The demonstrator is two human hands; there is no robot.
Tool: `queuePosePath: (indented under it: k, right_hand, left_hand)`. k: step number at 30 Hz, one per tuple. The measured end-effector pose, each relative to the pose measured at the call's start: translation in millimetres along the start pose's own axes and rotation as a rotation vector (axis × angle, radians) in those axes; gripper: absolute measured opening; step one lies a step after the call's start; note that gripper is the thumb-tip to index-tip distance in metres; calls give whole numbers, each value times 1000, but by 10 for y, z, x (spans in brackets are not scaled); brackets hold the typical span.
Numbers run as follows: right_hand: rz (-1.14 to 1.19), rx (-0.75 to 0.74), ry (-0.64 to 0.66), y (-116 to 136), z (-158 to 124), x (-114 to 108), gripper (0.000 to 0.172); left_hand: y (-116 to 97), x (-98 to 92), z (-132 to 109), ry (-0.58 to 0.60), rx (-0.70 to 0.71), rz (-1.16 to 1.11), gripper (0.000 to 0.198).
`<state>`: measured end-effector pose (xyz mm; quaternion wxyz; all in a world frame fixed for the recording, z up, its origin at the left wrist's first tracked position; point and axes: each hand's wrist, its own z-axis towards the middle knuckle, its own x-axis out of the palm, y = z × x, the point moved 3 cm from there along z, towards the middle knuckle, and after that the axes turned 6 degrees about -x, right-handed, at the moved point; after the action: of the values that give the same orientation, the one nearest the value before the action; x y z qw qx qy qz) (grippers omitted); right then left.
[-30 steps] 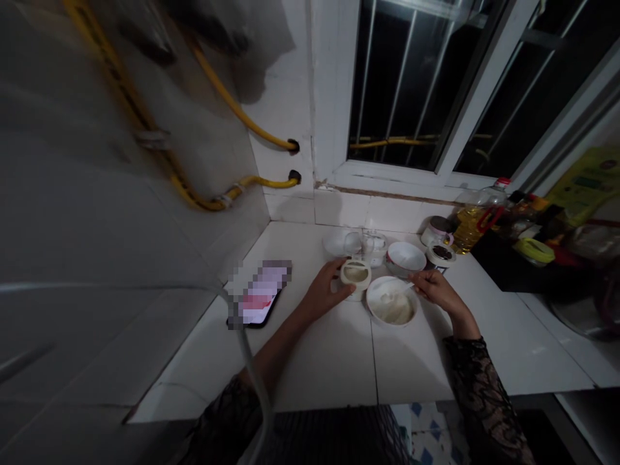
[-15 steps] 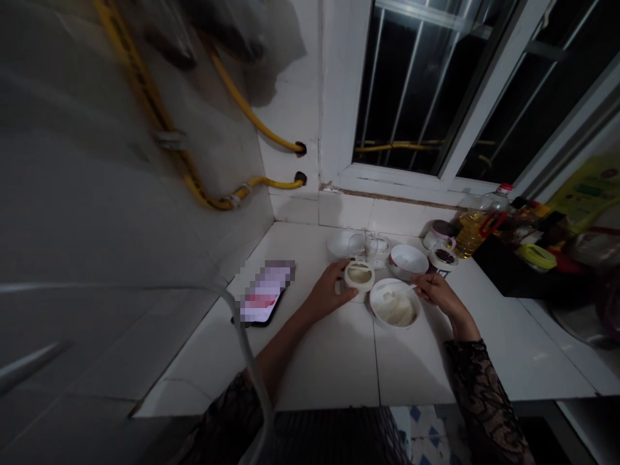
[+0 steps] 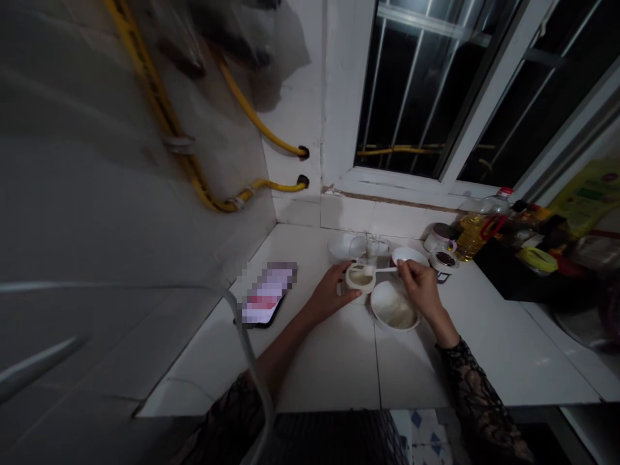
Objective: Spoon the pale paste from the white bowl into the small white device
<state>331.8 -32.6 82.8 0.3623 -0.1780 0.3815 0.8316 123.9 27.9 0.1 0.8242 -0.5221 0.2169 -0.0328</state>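
My left hand (image 3: 334,292) is wrapped round a small whitish jar (image 3: 361,294) with an opening in its top. Between the fingers of my right hand (image 3: 420,284) is the handle of a small white spoon (image 3: 386,270). The spoon's bowl end is at the jar's opening; whether it dips inside I cannot tell. Just right of the jar, below my right hand, stands a white bowl (image 3: 382,297) holding a pale, powdery-looking substance.
Behind are another bowl (image 3: 407,254), clear glassware (image 3: 375,248) and a lidded jar (image 3: 443,260). An oil bottle (image 3: 472,229) and other bottles stand at the right. A phone (image 3: 266,297) lies to the left. A grey cable (image 3: 249,352) hangs across the near left.
My right hand has moved left and up with the spoon, from the bowl to the jar's opening. My left hand stays on the jar. The view has shifted slightly.
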Motion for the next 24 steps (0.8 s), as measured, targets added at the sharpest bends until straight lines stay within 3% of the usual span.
queuePosePath:
  k: [3,5,12,24]
  right_hand:
    - [-226,-277,91,160,-48,132,44]
    - [-276,-306,94,168,-72,133,44]
    - [-154,-28,16,14,-82,-75,50]
    - [84,101,-39,-60,-139,-83,48]
  left_hand:
    - [-10,7,6,-9,-2,-28,63]
    - [-24,7,13,-11,-26,-54,61]
    - [-51,-5,65,-13,-195,-126,61]
    - [-135,-16,294,-16,-319,-29,56]
